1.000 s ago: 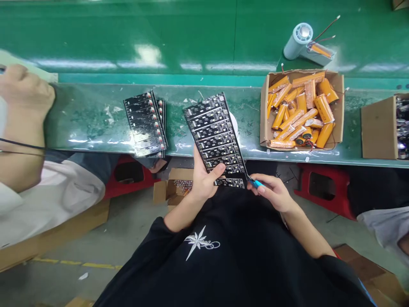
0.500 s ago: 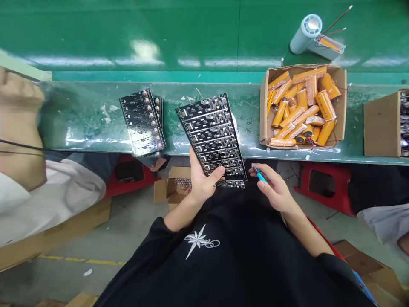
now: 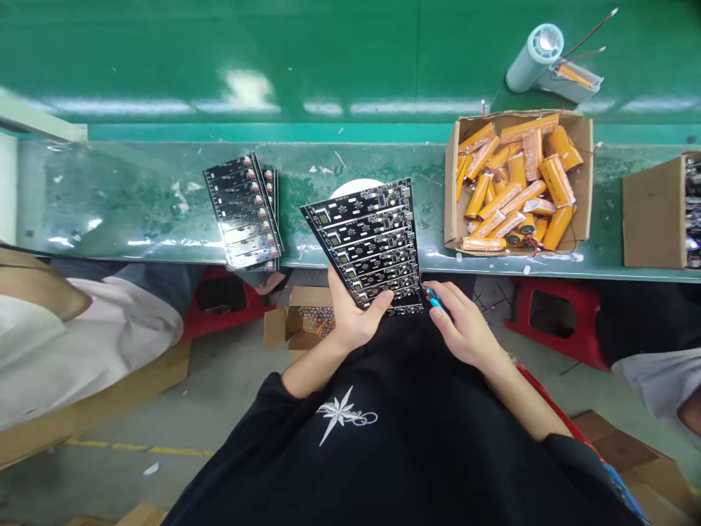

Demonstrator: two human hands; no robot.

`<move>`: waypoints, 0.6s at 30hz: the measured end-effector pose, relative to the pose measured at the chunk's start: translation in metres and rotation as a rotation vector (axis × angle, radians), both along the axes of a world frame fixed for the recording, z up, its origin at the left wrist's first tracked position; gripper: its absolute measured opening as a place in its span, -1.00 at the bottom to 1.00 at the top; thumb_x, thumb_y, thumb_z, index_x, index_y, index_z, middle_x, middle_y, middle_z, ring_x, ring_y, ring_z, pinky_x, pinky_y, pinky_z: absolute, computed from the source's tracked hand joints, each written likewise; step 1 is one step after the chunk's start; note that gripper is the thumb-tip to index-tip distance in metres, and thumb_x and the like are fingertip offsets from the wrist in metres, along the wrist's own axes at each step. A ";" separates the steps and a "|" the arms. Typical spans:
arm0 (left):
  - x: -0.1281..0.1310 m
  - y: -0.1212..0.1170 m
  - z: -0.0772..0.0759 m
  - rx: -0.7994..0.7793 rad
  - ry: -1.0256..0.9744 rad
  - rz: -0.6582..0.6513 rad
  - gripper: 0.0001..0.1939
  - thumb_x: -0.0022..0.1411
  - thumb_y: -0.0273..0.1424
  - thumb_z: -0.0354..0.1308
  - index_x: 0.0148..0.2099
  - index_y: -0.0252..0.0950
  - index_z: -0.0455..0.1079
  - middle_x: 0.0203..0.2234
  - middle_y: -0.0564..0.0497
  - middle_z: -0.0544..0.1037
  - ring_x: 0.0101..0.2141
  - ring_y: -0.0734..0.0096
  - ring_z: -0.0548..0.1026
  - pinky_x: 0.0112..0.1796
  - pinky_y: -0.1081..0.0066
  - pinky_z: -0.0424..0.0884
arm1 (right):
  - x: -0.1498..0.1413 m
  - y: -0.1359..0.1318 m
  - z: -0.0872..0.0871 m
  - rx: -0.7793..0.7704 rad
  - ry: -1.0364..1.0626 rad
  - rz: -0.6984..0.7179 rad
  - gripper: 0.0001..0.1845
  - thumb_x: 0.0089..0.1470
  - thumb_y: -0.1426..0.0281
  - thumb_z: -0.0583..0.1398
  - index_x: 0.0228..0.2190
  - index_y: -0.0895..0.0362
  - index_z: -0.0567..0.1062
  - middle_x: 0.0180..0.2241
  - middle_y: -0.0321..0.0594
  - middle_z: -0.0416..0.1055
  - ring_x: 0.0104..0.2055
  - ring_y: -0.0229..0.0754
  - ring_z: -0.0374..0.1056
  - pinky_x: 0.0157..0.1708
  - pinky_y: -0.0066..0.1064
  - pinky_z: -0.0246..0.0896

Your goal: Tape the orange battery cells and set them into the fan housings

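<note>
My left hand [image 3: 355,321] grips a black circuit board panel [image 3: 372,237] by its near edge, thumb on top and fingers underneath. The panel is made of several strips with small components and tilts above the front of the bench. My right hand [image 3: 463,321] is closed round a small blue-handled tool [image 3: 437,301] with a dark metal tip. That tip is at the panel's lower right edge; whether it touches cannot be made out. Partly covered by the panel, a white round object [image 3: 355,188] lies behind it.
Similar black panels [image 3: 244,212] are stacked on the bench left of me. A cardboard box [image 3: 451,197] of orange wrapped battery cells stands at right, with a pale blue cylinder [image 3: 534,62] behind. Another box [image 3: 654,219] is farther right. People sit on both sides, near red stools [image 3: 553,318].
My right hand has brought the tool left to the panel's edge. The panel has tipped and shifted slightly right, uncovering more of the white object. At left, another person's arm has drawn back from the bench.
</note>
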State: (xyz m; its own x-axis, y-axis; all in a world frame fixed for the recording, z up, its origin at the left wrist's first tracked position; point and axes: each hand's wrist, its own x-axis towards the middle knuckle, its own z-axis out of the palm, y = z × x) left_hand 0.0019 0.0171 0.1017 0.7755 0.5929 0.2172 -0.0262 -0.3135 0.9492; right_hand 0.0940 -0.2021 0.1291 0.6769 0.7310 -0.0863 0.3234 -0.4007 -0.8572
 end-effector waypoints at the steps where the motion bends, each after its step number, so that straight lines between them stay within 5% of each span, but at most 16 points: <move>1: 0.000 -0.001 -0.001 0.000 -0.001 0.010 0.17 0.27 0.10 0.43 0.63 -0.12 -0.16 0.30 -0.24 0.45 0.22 0.10 0.54 0.40 0.09 0.27 | 0.000 0.001 -0.001 0.004 -0.007 -0.007 -0.49 0.55 0.05 0.03 0.27 0.05 0.48 0.01 -0.02 0.56 0.04 0.05 0.53 0.10 -0.07 0.53; 9: 0.001 0.000 -0.003 -0.081 -0.030 0.012 0.16 0.31 0.03 0.42 0.65 -0.03 -0.23 0.38 -0.18 0.37 0.27 0.11 0.50 0.39 0.14 0.29 | -0.003 0.005 -0.003 0.014 -0.033 -0.015 -0.52 0.56 0.09 0.02 0.24 0.05 0.50 0.05 -0.02 0.57 0.08 0.04 0.54 0.15 -0.08 0.52; 15: 0.002 0.005 -0.002 -0.070 -0.054 -0.084 0.05 0.31 -0.07 0.46 0.62 -0.06 -0.04 0.32 -0.15 0.43 0.19 0.18 0.55 0.29 0.21 0.42 | -0.003 0.005 -0.002 0.091 0.018 -0.029 -0.54 0.57 0.10 0.02 0.19 0.08 0.52 -0.02 -0.04 0.59 -0.02 0.00 0.54 0.05 -0.14 0.52; 18: 0.001 0.005 -0.003 -0.185 -0.043 -0.115 0.08 0.28 -0.08 0.49 0.62 -0.04 -0.04 0.31 -0.16 0.45 0.19 0.16 0.56 0.24 0.21 0.48 | 0.000 0.005 0.000 0.120 0.092 -0.036 -0.53 0.56 0.07 0.04 0.12 0.09 0.56 -0.09 -0.07 0.60 -0.09 -0.03 0.53 -0.02 -0.18 0.49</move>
State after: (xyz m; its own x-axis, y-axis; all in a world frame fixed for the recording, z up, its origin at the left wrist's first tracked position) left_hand 0.0032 0.0217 0.0988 0.8327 0.5338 0.1472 -0.0933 -0.1269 0.9875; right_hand 0.0941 -0.1975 0.1290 0.6963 0.7151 -0.0623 0.2288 -0.3033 -0.9250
